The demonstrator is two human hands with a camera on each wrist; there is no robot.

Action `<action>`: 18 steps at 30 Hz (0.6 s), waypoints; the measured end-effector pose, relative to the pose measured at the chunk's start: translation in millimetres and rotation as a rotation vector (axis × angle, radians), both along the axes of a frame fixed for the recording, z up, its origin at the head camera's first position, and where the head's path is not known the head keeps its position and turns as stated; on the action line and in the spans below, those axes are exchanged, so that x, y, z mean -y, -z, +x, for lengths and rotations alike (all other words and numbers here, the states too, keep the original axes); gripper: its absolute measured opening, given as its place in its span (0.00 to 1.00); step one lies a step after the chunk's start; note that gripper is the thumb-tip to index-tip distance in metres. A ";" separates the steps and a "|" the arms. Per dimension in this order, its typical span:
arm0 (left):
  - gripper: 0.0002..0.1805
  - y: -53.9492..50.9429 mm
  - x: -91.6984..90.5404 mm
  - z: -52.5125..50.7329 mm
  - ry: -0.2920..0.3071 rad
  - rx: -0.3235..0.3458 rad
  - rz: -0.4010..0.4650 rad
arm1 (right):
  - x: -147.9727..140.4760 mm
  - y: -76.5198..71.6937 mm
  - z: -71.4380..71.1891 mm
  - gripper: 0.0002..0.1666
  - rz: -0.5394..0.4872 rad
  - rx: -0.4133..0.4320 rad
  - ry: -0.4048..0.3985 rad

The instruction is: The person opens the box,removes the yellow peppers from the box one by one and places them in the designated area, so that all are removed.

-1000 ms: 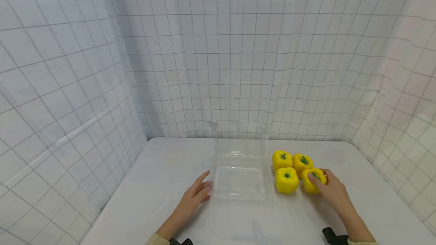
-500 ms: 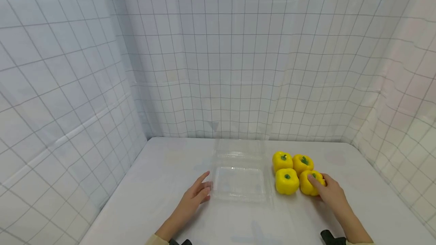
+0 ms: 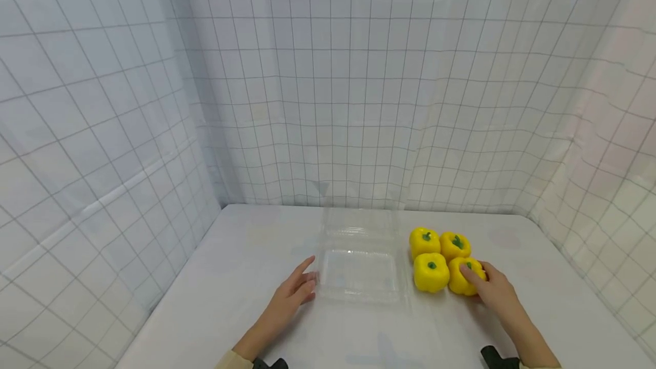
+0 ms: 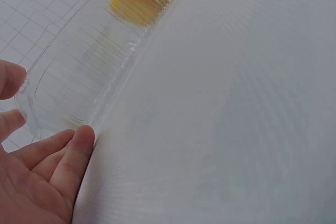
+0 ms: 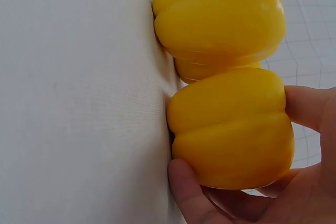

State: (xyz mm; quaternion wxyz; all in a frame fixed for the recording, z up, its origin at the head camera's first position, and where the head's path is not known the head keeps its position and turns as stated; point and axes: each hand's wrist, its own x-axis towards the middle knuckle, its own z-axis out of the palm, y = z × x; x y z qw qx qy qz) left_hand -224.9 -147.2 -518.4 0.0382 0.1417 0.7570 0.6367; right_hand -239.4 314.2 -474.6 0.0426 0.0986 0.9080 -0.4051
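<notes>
My right hand (image 3: 497, 292) holds a yellow bell pepper (image 3: 463, 275) at the front right of a cluster, thumb over its top near the green stem. In the right wrist view this bell pepper (image 5: 231, 129) rests on the table, fingers curled round its outer side. Beside it stands another yellow bell pepper (image 3: 431, 272), with two more yellow bell peppers (image 3: 423, 242) behind. At the table's middle lies a clear plastic clamshell box (image 3: 360, 272), its lid raised at the back. My left hand (image 3: 289, 296) touches the box's left side with relaxed fingers.
The white table (image 3: 246, 244) is enclosed by a white grid-patterned curtain (image 3: 318, 101) at the back and both sides. Below each sleeve end a black wrist device (image 3: 497, 356) shows.
My right hand has slid its bell pepper slightly left and toward me, up to the front neighbour. The left hand and the clear box have stayed in place.
</notes>
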 end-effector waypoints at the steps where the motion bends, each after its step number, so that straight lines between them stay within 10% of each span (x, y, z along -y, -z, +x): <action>1: 0.32 0.1 -0.3 0.0 -0.003 -0.002 0.000 | 0.3 0.1 0.0 0.63 -0.001 0.001 0.000; 18: 0.32 -0.8 -2.3 -0.4 -0.002 -0.052 0.018 | -5.7 -13.0 9.5 0.57 -0.032 -0.019 -0.076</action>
